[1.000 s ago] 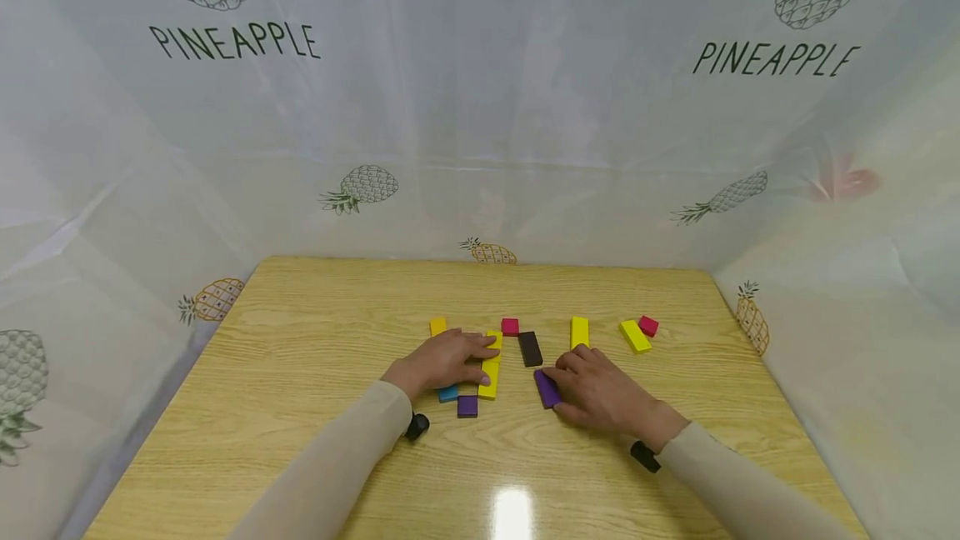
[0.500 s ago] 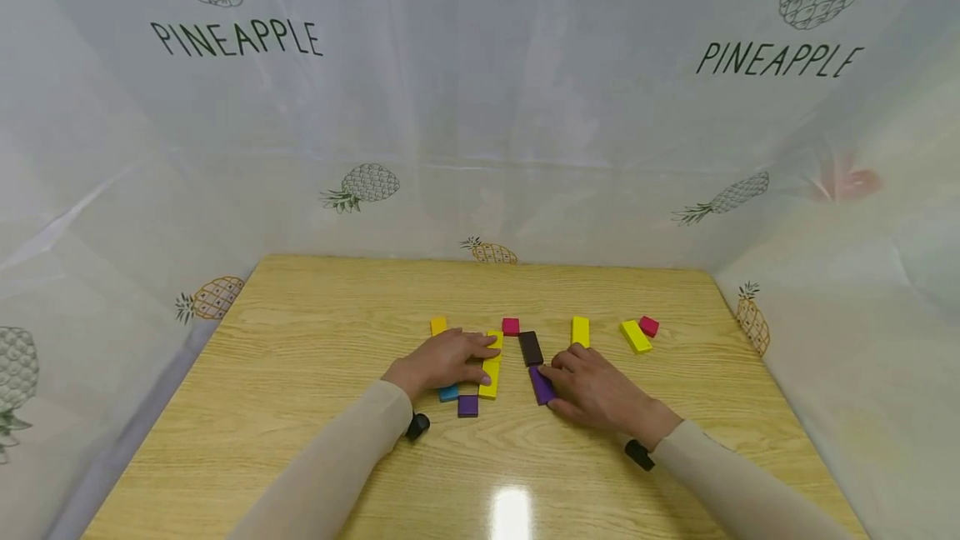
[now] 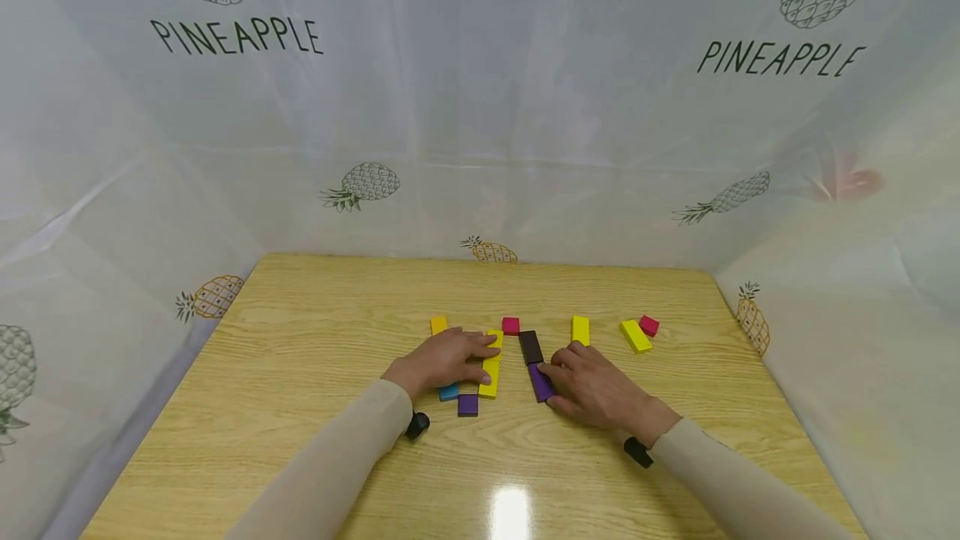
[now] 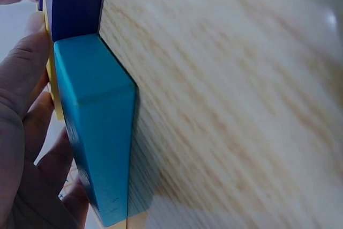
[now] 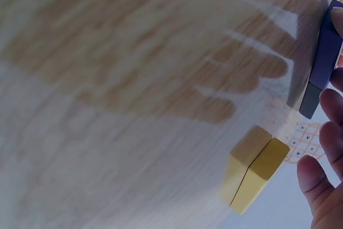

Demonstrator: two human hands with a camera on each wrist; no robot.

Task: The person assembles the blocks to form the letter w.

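In the head view my left hand (image 3: 444,358) lies over the left group of blocks, its fingertips on a column of yellow blocks (image 3: 489,380). A blue block (image 3: 448,392) shows under its wrist side, with a small purple block (image 3: 468,405) beside it. The blue block (image 4: 96,95) is large in the left wrist view. My right hand (image 3: 600,386) pinches a longer purple block (image 3: 540,383) between thumb and finger. That purple block lies flat, its far end against a black block (image 3: 531,347); both slant slightly. The left hand partly covers an orange block (image 3: 438,325).
A red block (image 3: 511,326) lies just beyond the black one. One yellow block (image 3: 581,330) stands behind the right hand; farther right are another yellow block (image 3: 636,337) and a red block (image 3: 649,325). The wooden table (image 3: 322,298) meets a pineapple-printed sheet (image 3: 480,107).
My right hand has slid the purple block left and away from me, closing the gap to the black block. The left hand stays put.
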